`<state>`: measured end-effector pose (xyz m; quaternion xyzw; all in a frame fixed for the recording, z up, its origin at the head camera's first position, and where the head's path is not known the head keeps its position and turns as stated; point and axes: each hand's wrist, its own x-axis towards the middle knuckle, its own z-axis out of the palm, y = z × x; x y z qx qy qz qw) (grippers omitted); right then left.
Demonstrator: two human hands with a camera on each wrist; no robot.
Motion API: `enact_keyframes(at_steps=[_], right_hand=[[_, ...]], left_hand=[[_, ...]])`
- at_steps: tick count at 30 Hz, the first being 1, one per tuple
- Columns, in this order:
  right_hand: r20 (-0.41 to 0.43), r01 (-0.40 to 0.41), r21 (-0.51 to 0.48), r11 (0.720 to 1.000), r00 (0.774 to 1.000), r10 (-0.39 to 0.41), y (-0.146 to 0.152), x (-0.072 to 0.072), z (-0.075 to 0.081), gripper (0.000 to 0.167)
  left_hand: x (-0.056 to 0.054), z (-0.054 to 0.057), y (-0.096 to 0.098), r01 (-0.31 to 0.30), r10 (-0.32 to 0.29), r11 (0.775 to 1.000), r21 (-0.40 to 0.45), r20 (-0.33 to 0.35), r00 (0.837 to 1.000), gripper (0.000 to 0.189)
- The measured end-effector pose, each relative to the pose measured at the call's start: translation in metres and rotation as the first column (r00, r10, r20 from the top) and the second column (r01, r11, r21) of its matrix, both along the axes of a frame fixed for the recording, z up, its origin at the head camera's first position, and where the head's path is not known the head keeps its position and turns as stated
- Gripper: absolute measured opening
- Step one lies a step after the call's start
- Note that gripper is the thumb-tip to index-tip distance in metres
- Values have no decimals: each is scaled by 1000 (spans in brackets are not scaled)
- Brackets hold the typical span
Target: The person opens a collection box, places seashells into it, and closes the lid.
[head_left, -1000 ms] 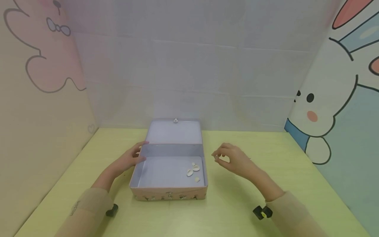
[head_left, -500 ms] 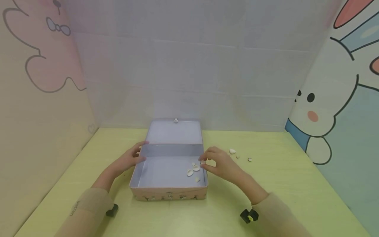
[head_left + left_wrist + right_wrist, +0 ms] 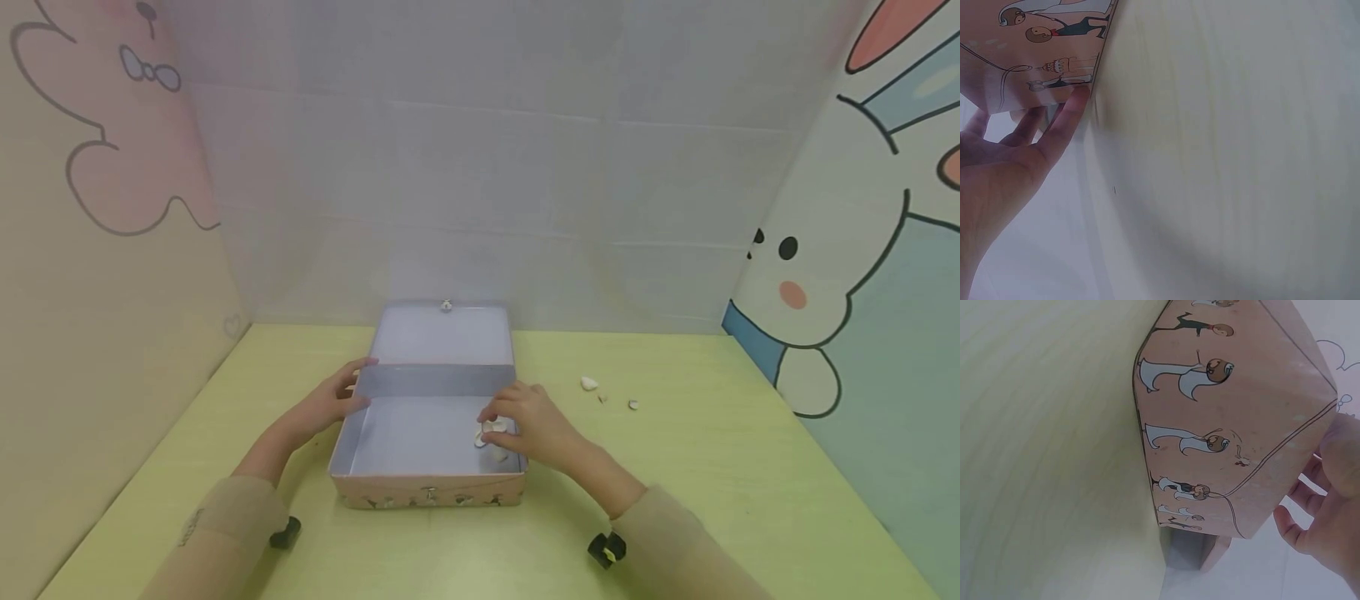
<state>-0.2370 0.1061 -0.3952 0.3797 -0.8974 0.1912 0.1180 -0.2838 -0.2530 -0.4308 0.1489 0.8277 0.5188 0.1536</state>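
Note:
A pink tin box point(image 3: 427, 492) with a pale lilac inside stands on the table, its lid point(image 3: 442, 333) folded back. My left hand point(image 3: 330, 404) rests at the box's left wall, thumb at the rim; in the left wrist view, extended fingers point(image 3: 1066, 119) touch the printed side. My right hand point(image 3: 536, 425) is over the right part of the box. Its thumb and index finger pinch a small pale seashell point(image 3: 487, 427), partly hidden. Other white shells point(image 3: 500, 455) lie just below. In the right wrist view, the box wall hides the fingertips and the shell.
On the table right of the box lie a white shell point(image 3: 588, 383), a tiny fragment point(image 3: 602, 398) and a small dark-edged shell point(image 3: 633, 404). A white sheet point(image 3: 480, 167) hangs behind, with cartoon-printed panels point(image 3: 810, 275) at both sides.
My right hand has moved left from the table, over the right wall and down into the box, carrying the seashell. My left hand has stayed at the box's left side.

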Motion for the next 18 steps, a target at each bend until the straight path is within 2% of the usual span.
enact_keyframes(at_steps=[12,18], right_hand=[[-34,-15,-34,999,999,14,-1,-2,2,30],[-64,-40,-57,998,997,37,8,0,12,28]], left_hand=[[0,-1,-1,-1,1,1000,-2,5,1000,62],[2,1,0,-2,2,1000,-3,2,1000,62]])
